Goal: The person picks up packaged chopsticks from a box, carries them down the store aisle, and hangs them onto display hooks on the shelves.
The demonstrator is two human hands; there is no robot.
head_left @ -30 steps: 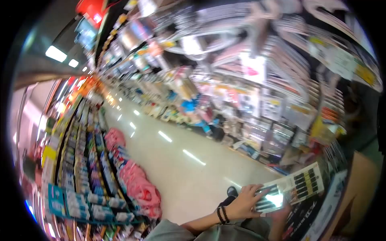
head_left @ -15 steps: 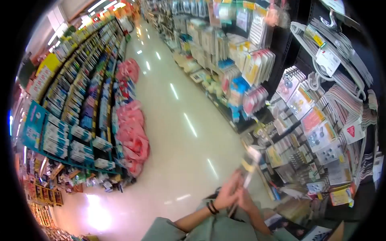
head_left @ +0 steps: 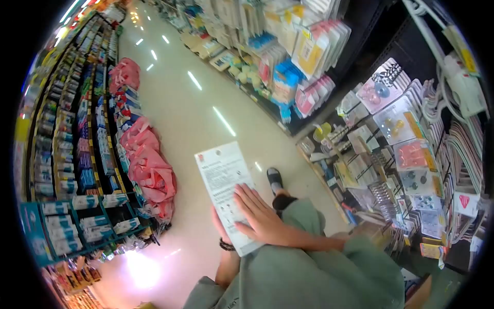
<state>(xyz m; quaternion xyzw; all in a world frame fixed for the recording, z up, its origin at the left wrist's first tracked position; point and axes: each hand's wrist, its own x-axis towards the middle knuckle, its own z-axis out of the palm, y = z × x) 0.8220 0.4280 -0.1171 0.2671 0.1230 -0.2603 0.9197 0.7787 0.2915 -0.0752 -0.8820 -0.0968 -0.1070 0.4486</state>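
A long white hang-tag package [head_left: 225, 188], printed with small dark text and with a hang hole at its top, is held tilted in front of my body. My left hand [head_left: 219, 226] grips it from behind at the lower left edge; most of its fingers are hidden by the package. My right hand [head_left: 262, 216] lies flat across the lower half of the printed face, its fingers stretched out and touching it. The package's other side is out of sight.
Hooks with carded goods [head_left: 393, 131] and white hangers [head_left: 465, 87] line the right. To the left run long shelves of boxed products [head_left: 64, 149], with pink plastic bags [head_left: 149, 167] along their foot. A shoe [head_left: 275, 178] is on the pale aisle floor [head_left: 198, 121].
The package, blurred and seen nearly edge-on before, now shows its printed face and sits further left. My right hand has spread flat over it. The view has tilted downward.
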